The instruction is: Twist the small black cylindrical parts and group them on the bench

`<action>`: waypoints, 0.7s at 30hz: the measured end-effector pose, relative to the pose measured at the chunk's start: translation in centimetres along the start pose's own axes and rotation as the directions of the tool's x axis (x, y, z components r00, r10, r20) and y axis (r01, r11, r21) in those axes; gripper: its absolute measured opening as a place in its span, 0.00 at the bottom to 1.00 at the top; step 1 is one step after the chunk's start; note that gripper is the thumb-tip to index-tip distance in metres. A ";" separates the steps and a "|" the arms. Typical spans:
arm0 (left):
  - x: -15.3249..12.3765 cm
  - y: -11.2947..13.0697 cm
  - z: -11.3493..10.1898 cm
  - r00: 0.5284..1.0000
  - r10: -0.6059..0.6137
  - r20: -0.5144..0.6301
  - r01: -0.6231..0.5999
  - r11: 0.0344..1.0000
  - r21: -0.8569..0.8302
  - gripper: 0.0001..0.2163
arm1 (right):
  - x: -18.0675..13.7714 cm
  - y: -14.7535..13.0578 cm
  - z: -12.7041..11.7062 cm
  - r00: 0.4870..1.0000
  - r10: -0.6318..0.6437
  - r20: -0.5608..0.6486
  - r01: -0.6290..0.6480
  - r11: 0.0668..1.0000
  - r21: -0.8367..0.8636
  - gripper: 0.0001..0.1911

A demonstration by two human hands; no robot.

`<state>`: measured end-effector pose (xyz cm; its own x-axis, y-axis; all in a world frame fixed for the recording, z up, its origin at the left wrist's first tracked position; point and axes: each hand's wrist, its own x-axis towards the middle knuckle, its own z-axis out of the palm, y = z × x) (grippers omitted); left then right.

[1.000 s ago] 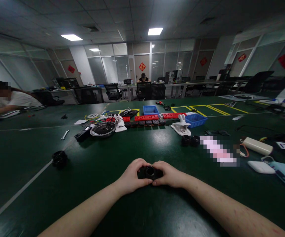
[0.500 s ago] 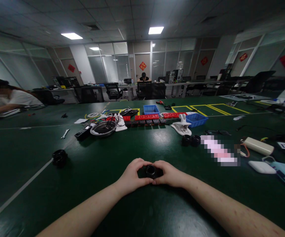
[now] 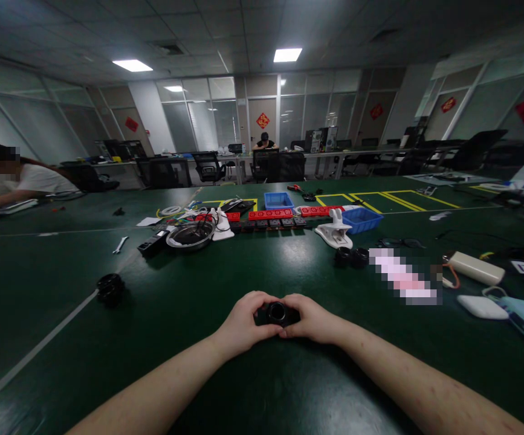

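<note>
A small black round part (image 3: 277, 313) with a hole in its middle sits between my two hands, low over the green table (image 3: 207, 290). My left hand (image 3: 243, 321) curls round its left side, fingers closed on it. My right hand (image 3: 312, 319) grips the right side the same way. Both forearms rest on the table. Most of the part is hidden by my fingers.
Two black round parts (image 3: 350, 257) lie ahead right, another black part (image 3: 110, 288) ahead left. Farther off are a round metal dish (image 3: 190, 236), red and black blocks (image 3: 271, 215), blue bins (image 3: 360, 220), a white clamp (image 3: 334, 231) and a wrench (image 3: 119, 244). A person sits at far left (image 3: 12, 181).
</note>
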<state>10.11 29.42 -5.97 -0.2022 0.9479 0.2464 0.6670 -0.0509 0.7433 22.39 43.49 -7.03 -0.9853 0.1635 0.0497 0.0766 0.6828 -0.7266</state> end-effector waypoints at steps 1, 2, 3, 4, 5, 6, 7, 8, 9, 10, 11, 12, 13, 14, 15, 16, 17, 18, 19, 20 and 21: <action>0.0 0.0 0.0 1.000 -0.008 0.002 0.008 1.000 0.003 0.18 | 0.0 0.0 0.0 1.000 0.001 0.000 -0.001 1.000 0.004 0.18; 0.1 0.0 0.0 1.000 -0.011 0.003 0.011 1.000 0.005 0.18 | 0.0 0.1 0.1 1.000 0.002 -0.001 -0.002 1.000 0.009 0.19; 0.1 0.0 0.0 1.000 -0.010 0.003 0.010 1.000 0.007 0.18 | 0.0 0.2 0.1 1.000 0.005 -0.002 -0.005 1.000 0.012 0.19; 0.1 0.0 0.0 1.000 -0.008 0.003 0.008 1.000 0.005 0.18 | 0.0 0.2 0.2 1.000 0.009 -0.006 -0.009 1.000 0.014 0.19; 0.1 0.0 0.0 1.000 -0.008 0.002 0.008 1.000 0.002 0.18 | 0.0 0.3 0.2 1.000 0.016 -0.012 -0.016 1.000 0.013 0.18; 0.1 0.0 0.0 1.000 -0.009 0.001 0.009 1.000 -0.002 0.18 | 0.0 0.3 0.3 0.999 0.026 -0.021 -0.026 1.000 0.010 0.18; 0.1 0.0 0.1 1.000 -0.012 -0.001 0.012 1.000 -0.005 0.18 | 0.1 0.4 0.3 0.999 0.038 -0.031 -0.038 0.999 0.007 0.18; 0.1 0.0 0.1 1.000 -0.019 -0.003 0.019 1.000 -0.006 0.19 | 0.1 0.4 0.4 0.998 0.052 -0.042 -0.052 0.999 0.002 0.17; 0.1 0.1 0.1 1.000 -0.027 -0.005 0.027 1.000 -0.002 0.19 | 0.1 0.4 0.5 0.996 0.065 -0.055 -0.065 0.998 -0.004 0.17; 0.0 0.1 0.1 0.999 -0.034 -0.009 0.034 0.999 0.007 0.18 | 0.1 0.3 0.7 0.994 0.077 -0.071 -0.078 0.997 -0.015 0.18; 0.0 0.2 0.1 0.999 -0.043 -0.015 0.043 0.999 0.019 0.18 | 0.1 0.3 0.8 0.992 0.086 -0.089 -0.089 0.996 -0.030 0.18; 0.0 0.2 0.2 0.998 -0.052 -0.022 0.052 0.998 0.032 0.17 | 0.1 0.2 1.0 0.990 0.091 -0.112 -0.097 0.994 -0.050 0.18; -0.1 0.3 0.3 0.997 -0.063 -0.034 0.065 0.997 0.046 0.16 | 0.1 0.2 1.2 0.986 0.092 -0.139 -0.104 0.992 -0.075 0.18; -0.1 0.4 0.3 0.996 -0.077 -0.053 0.080 0.995 0.058 0.16 | 0.1 0.2 1.4 0.981 0.090 -0.171 -0.109 0.988 -0.105 0.19; -0.1 0.5 0.4 0.993 -0.092 -0.075 0.097 0.993 0.069 0.16 | 0.2 0.1 1.6 0.975 0.086 -0.203 -0.116 0.983 -0.140 0.19; -0.2 0.5 0.5 0.989 -0.107 -0.098 0.114 0.990 0.078 0.16 | 0.3 0.1 1.8 0.969 0.081 -0.231 -0.124 0.976 -0.177 0.18; -0.2 0.6 0.7 0.986 -0.119 -0.120 0.130 0.988 0.085 0.16 | 0.3 0.0 1.9 0.964 0.076 -0.254 -0.132 0.968 -0.213 0.18; -0.2 0.6 0.8 0.982 -0.128 -0.138 0.141 0.986 0.091 0.15 | 0.4 0.0 2.1 0.961 0.070 -0.268 -0.139 0.959 -0.247 0.18; -0.2 0.6 0.8 0.980 -0.132 -0.151 0.148 0.984 0.096 0.15 | 0.4 -0.1 2.2 0.960 0.065 -0.272 -0.143 0.950 -0.276 0.18; -0.2 0.6 0.9 0.978 -0.133 -0.158 0.150 0.984 0.100 0.15 | 0.5 -0.3 2.2 0.961 0.062 -0.268 -0.145 0.943 -0.300 0.18; -0.2 0.6 0.9 0.978 -0.131 -0.161 0.149 0.983 0.104 0.15 | 0.4 -0.5 2.2 0.962 0.062 -0.264 -0.147 0.937 -0.318 0.18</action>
<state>11.22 29.49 -6.16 -0.4005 0.8834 0.2433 0.7004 0.1240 0.7029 21.59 41.68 -8.19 -0.9031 0.3879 0.1841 0.2656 0.8417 -0.4702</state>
